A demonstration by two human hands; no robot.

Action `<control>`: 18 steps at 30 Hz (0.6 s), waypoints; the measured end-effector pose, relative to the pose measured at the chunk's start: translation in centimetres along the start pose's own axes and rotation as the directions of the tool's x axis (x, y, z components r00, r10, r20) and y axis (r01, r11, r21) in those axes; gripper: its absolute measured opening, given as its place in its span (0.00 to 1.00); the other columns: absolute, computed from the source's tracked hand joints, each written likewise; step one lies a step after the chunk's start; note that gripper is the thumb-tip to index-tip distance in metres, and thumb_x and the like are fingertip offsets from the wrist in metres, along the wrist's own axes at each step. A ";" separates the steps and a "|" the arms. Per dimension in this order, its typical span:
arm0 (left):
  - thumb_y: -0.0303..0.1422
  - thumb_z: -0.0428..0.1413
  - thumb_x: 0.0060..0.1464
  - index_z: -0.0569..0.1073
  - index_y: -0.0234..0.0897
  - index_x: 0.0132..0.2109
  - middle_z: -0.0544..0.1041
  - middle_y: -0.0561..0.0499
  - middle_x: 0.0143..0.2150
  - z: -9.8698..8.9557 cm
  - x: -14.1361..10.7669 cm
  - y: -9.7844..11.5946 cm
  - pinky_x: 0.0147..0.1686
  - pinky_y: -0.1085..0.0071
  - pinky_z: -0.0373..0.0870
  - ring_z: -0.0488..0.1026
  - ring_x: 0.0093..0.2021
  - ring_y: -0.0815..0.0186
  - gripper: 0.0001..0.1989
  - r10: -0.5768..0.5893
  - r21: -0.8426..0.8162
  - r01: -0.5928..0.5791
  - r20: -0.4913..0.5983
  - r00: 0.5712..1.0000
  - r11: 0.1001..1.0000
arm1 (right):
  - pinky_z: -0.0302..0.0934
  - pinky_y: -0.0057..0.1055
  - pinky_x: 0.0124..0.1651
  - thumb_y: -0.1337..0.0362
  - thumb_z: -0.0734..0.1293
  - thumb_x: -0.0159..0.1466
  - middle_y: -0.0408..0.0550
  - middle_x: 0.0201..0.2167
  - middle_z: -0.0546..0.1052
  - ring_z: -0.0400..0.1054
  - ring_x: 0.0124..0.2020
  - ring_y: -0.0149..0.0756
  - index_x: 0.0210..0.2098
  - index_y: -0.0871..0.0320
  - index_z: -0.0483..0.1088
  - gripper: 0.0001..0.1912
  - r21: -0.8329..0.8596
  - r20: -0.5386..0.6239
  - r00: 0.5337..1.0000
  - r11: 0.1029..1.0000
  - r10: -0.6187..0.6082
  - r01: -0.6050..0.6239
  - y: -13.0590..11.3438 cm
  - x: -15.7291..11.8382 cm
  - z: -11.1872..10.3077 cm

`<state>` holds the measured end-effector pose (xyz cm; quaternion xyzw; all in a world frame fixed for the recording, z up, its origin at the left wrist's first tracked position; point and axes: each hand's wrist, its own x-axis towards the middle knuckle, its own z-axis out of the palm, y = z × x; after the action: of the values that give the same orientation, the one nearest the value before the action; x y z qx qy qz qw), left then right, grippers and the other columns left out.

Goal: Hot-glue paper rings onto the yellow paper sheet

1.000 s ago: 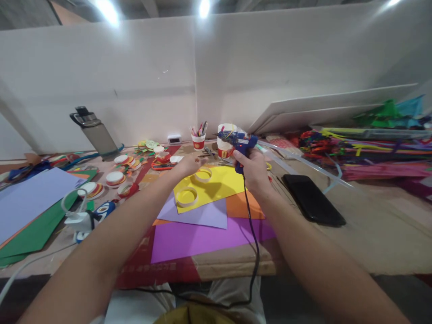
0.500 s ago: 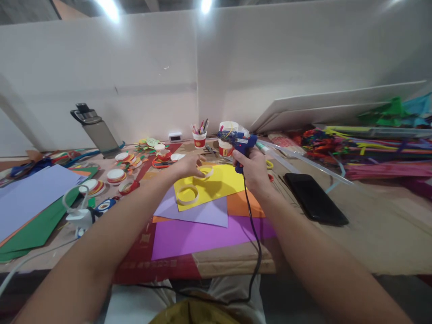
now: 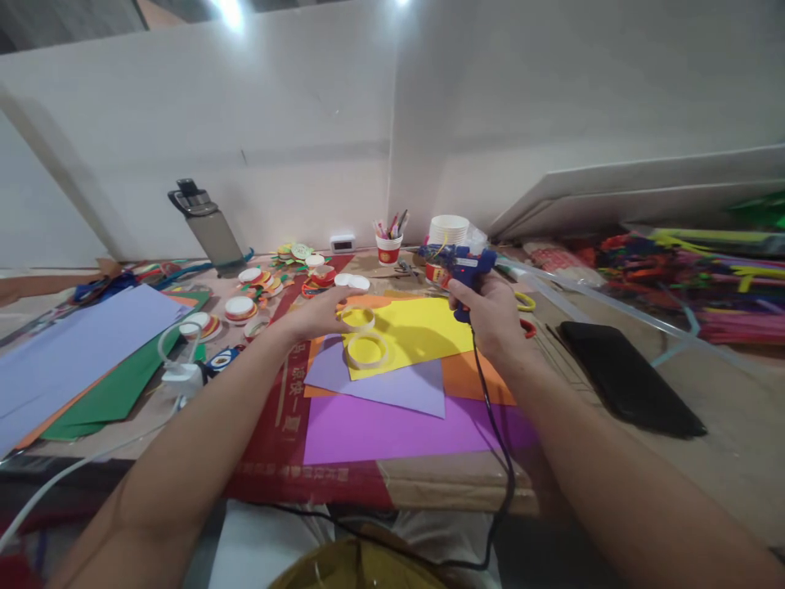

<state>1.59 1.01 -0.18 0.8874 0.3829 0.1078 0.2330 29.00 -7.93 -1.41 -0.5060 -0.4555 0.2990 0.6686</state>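
Swinging the glue gun (image 3: 472, 266) left could burn our left hand (image 3: 324, 315), we judge, because its nozzle points that way and, if hot, nothing shields the fingers. Our right hand (image 3: 494, 315) is wrapped around the gun's handle, above the worktop (image 3: 736, 425) and in front of the cup stack (image 3: 450, 231). Our hands are well apart; the left is right beside the rear ring (image 3: 359, 330), but whether it pinches that ring we cannot tell. A careless knuckle could knock it into the front ring (image 3: 369, 365), since both look light and sit close together over the yellow sheet (image 3: 423, 323). The cord (image 3: 511, 474) drops past the worktop's front edge, so a snag there might jerk our aim.

Counting, we find one glue gun, one cord, two rings and, in the middle pile, one yellow sheet, one lavender sheet (image 3: 392, 393) and one purple sheet (image 3: 398, 438). There is one phone (image 3: 629, 376), one bottle (image 3: 214, 239) and one pen cup (image 3: 388, 250); the stacked cups we cannot number.
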 end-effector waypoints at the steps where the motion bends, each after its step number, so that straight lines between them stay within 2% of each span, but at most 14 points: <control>1: 0.40 0.64 0.47 0.62 0.43 0.66 0.63 0.44 0.67 0.0 -0.2 -0.2 0.56 0.62 0.68 0.69 0.60 0.55 0.39 -0.001 -0.009 0.001 -0.016 1.000 1.000 | 0.51 0.26 0.22 0.59 0.70 0.53 0.37 0.19 0.68 0.58 0.20 0.27 0.32 0.56 0.67 0.11 -0.002 0.002 1.000 1.000 0.009 -0.009 0.0 0.0 0.0; 6: 0.41 0.64 0.47 0.64 0.40 0.65 0.71 0.43 0.60 0.4 -0.6 -0.1 0.54 0.62 0.70 0.72 0.55 0.57 0.38 -0.068 -0.045 0.067 -0.039 0.997 0.997 | 0.52 0.27 0.23 0.59 0.70 0.53 0.38 0.20 0.69 0.58 0.20 0.27 0.32 0.56 0.67 0.11 -0.038 0.031 0.999 0.999 0.024 -0.023 0.0 -0.5 0.3; 9: 0.38 0.63 0.48 0.67 0.39 0.62 0.73 0.44 0.58 0.7 -0.5 0.1 0.52 0.65 0.71 0.73 0.53 0.59 0.33 -0.118 -0.079 0.113 -0.061 0.991 0.990 | 0.52 0.27 0.24 0.59 0.70 0.54 0.39 0.21 0.69 0.59 0.21 0.27 0.32 0.57 0.68 0.11 -0.039 0.054 0.998 0.999 0.029 -0.027 0.0 -0.9 0.4; 12: 0.35 0.63 0.47 0.68 0.38 0.61 0.73 0.44 0.59 0.8 -0.5 -0.2 0.54 0.65 0.70 0.72 0.55 0.58 0.33 -0.117 -0.095 0.110 -0.079 0.990 0.989 | 0.53 0.27 0.24 0.58 0.70 0.55 0.39 0.21 0.69 0.60 0.22 0.27 0.32 0.57 0.68 0.10 -0.058 0.089 0.995 0.998 0.040 -0.034 0.2 -1.0 0.4; 18: 0.38 0.64 0.47 0.67 0.38 0.62 0.72 0.45 0.61 0.6 -0.8 -0.7 0.57 0.64 0.69 0.71 0.58 0.58 0.35 -0.095 -0.139 0.095 0.010 0.995 0.986 | 0.53 0.28 0.25 0.58 0.71 0.54 0.40 0.21 0.69 0.60 0.22 0.28 0.31 0.57 0.68 0.11 -0.092 0.095 0.994 0.995 0.058 -0.049 0.3 -1.3 0.5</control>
<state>0.81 0.69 -1.05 0.8500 0.4158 0.1214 0.2998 28.03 -8.75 -2.02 -0.5321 -0.4869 0.3205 0.6141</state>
